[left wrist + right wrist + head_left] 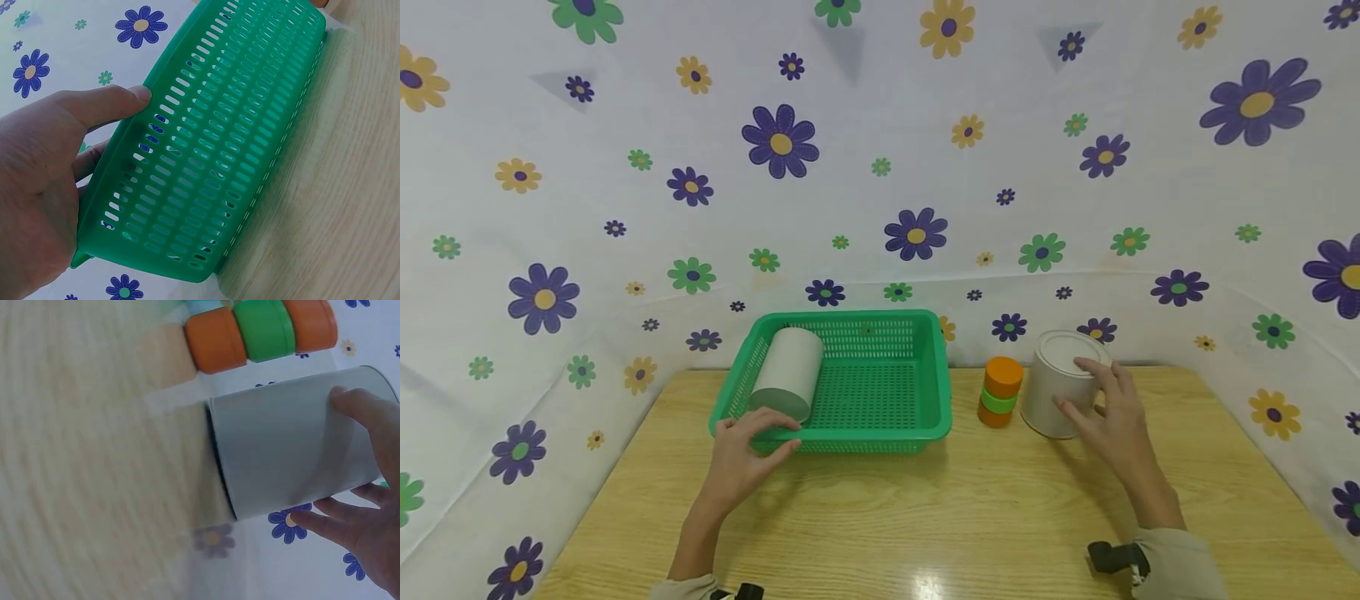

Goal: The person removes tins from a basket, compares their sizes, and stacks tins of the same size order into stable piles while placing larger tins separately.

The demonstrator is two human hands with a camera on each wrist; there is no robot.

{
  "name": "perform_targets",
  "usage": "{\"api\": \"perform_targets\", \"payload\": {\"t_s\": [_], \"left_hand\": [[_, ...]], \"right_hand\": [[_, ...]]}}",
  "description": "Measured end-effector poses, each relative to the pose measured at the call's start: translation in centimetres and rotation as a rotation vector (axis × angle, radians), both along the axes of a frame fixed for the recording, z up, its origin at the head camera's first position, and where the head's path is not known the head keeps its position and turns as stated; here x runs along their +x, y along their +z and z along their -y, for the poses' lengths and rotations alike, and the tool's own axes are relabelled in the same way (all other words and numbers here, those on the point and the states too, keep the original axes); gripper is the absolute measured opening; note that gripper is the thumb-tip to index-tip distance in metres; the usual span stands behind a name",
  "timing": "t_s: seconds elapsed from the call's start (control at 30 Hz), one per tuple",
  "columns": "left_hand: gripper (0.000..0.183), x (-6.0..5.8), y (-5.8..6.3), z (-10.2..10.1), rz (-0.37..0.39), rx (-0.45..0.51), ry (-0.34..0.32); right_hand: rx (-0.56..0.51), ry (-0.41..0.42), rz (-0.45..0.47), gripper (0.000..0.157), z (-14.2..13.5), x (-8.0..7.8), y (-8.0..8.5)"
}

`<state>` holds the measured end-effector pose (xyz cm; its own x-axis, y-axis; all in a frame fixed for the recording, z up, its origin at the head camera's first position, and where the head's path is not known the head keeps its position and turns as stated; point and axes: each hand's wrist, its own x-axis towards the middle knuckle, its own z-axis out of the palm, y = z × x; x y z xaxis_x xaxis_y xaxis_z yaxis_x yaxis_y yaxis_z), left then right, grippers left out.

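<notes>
A green plastic basket point(872, 435) with slotted sides stands on the table. My left hand point(745, 458) holds its front rim at the left corner, the thumb point(119, 103) on the outer side and other fingers behind the rim. Inside the basket, along its left end, lies a white cylindrical can point(792, 367). Over on the right, my right hand point(1112, 421) grips a second white can point(287, 447), upright with its ringed lid on top. Thumb and fingers lie on either side of this can; some fingertips are hidden behind it.
A small orange stack or jar with a green middle band point(1000, 392) stands just left of the second can. Behind the wooden table point(880, 517) hangs a white cloth with printed flowers point(850, 167), which also runs along both sides.
</notes>
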<state>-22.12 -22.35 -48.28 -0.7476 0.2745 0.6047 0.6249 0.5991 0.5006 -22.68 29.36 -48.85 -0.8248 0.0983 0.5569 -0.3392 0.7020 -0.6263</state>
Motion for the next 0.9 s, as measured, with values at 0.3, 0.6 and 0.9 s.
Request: {"api": "perform_targets", "payload": {"t_s": [0.3,0.6,0.9], "left_hand": [[0.022,0.0,0.0,0.0,0.002,0.005,0.001],[0.023,0.1,0.1,0.1,0.005,-0.003,0.005],[0.020,-0.2,-0.1,0.1,0.005,-0.012,0.011]], "right_hand": [[-0.030,0.031,0.020,0.068,-0.1,-0.2,-0.5],[-0.026,0.032,0.060,0.068,0.0,-0.1,-0.3],[-0.002,0.019,-0.070,0.071,-0.6,-0.2,0.8]]}}
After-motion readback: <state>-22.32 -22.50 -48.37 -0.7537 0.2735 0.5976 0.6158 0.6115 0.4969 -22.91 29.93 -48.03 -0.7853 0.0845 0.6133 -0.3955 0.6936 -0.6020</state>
